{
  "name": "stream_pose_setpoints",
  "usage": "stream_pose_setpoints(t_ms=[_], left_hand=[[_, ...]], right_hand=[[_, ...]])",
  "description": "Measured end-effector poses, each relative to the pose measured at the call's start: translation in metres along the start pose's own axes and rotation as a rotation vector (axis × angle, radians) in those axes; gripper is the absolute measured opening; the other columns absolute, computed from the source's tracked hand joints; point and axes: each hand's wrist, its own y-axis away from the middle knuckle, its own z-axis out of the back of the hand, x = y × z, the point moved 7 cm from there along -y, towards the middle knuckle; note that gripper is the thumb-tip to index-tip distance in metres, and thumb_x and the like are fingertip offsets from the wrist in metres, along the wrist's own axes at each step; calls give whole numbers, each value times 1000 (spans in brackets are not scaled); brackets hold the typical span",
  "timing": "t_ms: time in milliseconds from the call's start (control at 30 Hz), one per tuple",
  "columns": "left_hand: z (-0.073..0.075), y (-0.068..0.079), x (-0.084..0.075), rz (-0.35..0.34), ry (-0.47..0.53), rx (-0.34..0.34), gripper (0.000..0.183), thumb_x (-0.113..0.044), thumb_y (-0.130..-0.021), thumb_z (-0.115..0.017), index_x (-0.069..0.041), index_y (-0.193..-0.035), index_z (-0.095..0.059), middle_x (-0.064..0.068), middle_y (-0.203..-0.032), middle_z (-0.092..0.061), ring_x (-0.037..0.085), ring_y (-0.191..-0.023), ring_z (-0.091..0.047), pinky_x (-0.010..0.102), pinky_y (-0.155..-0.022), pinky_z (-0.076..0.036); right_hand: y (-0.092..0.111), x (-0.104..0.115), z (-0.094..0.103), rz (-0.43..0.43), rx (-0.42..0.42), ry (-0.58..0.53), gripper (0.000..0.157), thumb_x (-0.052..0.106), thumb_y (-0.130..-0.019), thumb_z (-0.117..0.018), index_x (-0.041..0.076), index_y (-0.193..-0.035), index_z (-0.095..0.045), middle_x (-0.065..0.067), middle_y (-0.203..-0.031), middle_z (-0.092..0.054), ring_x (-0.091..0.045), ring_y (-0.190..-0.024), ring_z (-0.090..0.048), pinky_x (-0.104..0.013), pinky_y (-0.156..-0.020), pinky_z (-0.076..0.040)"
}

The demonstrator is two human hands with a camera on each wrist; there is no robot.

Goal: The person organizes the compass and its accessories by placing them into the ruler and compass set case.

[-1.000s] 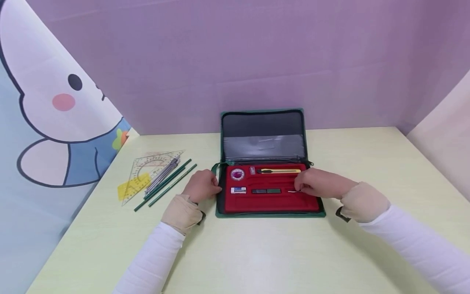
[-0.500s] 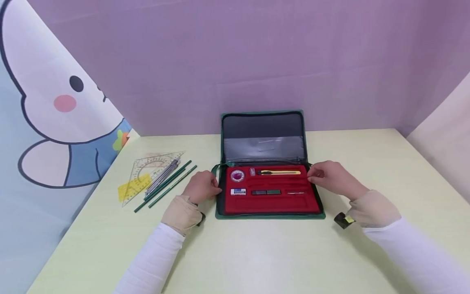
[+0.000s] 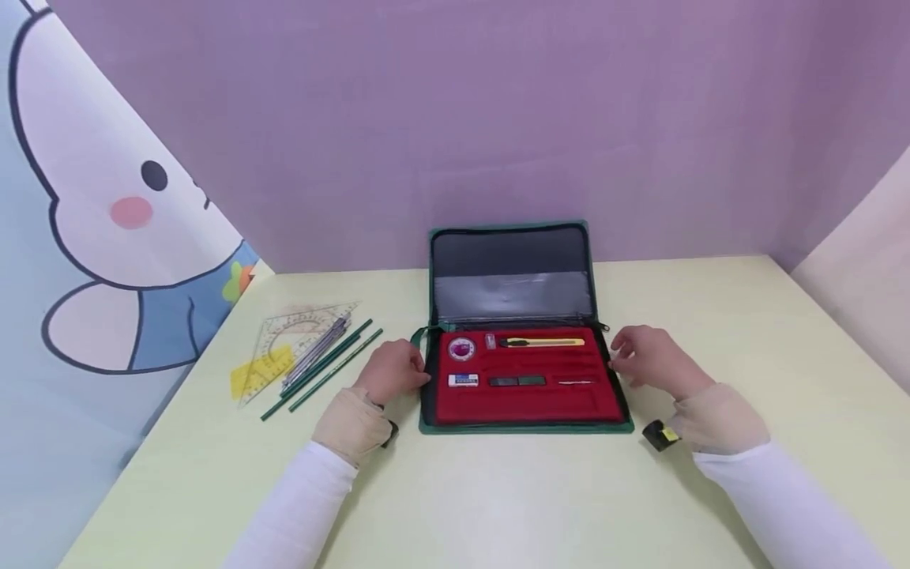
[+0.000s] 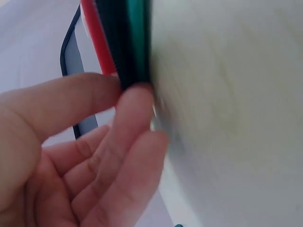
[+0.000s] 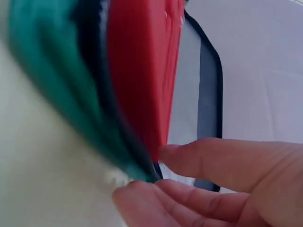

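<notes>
An open green zip case (image 3: 526, 429) lies on the table, its lid leaning up behind. Inside sits a red moulded tray (image 3: 526, 409). It holds a yellow utility knife (image 3: 546, 343), a round purple-centred piece (image 3: 461, 348), a small clear piece (image 3: 490, 341), an eraser (image 3: 464, 380), a dark flat box (image 3: 517, 381) and a thin metal piece (image 3: 574, 383). My left hand (image 3: 391, 371) pinches the case's left edge between thumb and finger. At the right edge, my right hand (image 3: 654, 359) has its thumb (image 5: 203, 158) on the inner side and fingers outside, gripping the rim.
To the left lie transparent set squares (image 3: 284, 328), a yellow ruler piece (image 3: 266, 371), several slim silver-grey tools (image 3: 316, 356) and green pencils (image 3: 334, 371). A purple cloth (image 3: 498, 118) hangs behind the table.
My right hand has left the thin metal piece in the tray and moved right to the case's right edge. The left hand has stayed at the left edge.
</notes>
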Motion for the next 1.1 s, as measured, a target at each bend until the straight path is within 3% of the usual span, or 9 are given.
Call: stream_pose_setpoints(t_ms=[167, 300, 500, 567, 733, 900, 1100], left_hand=[[-4, 1, -1, -26, -3, 4, 20, -12, -77, -75, -8, -62, -62, -3, -54, -54, 11, -52, -48, 24, -50, -38], [0, 1, -1, -14, -12, -16, 21, -12, -77, -75, -8, -61, -63, -3, -52, -54, 11, -51, -49, 24, -50, -38], [7, 5, 5, 25, 15, 29, 17, -19, -80, -73, -9, -69, -66, -3, -53, -58, 11, -49, -54, 26, -51, -42], [15, 7, 7, 9, 17, 8, 14, -18, -81, -72, -8, -71, -67, -1, -57, -61, 12, -52, -55, 27, -53, -44], [49, 8, 19, -25, -39, -129, 5, -7, -76, -69, -3, -79, -68, 7, -75, -67, 20, -68, -61, 35, -66, -49], [74, 13, 44, 73, -95, -144, 13, -5, -77, -68, 1, -87, -66, 15, -86, -67, 28, -78, -62, 42, -73, -48], [86, 20, 70, 175, -149, -117, 13, -6, -75, -65, 1, -86, -66, 16, -85, -65, 30, -76, -58, 43, -71, -45]], right_hand=[[-3, -5, -8, 18, 1, 17, 23, 2, -82, -63, -12, -97, -52, -22, -86, -60, -16, -58, -60, -31, -54, -55], [-3, -4, -10, 59, -20, -14, 11, -2, -80, -59, -7, -86, -52, -13, -74, -61, -13, -52, -58, -31, -53, -53], [0, -2, -10, 74, -12, -30, 8, -4, -78, -59, -6, -82, -52, -8, -68, -61, -12, -50, -56, -30, -53, -52], [-1, -1, -10, 72, -6, -26, 8, -4, -79, -59, -6, -82, -53, -9, -68, -62, -12, -51, -56, -30, -53, -52], [-2, -2, -6, 62, -14, -9, 8, -4, -80, -59, -7, -82, -52, -12, -72, -61, -13, -52, -58, -30, -53, -53], [0, -2, -6, 65, -17, -29, 7, -5, -79, -58, -7, -81, -52, -11, -71, -60, -13, -52, -58, -31, -53, -54], [2, -3, -8, 56, -17, -21, 8, -4, -79, -59, -5, -80, -52, -9, -68, -60, -12, -50, -58, -30, -53, -54]])
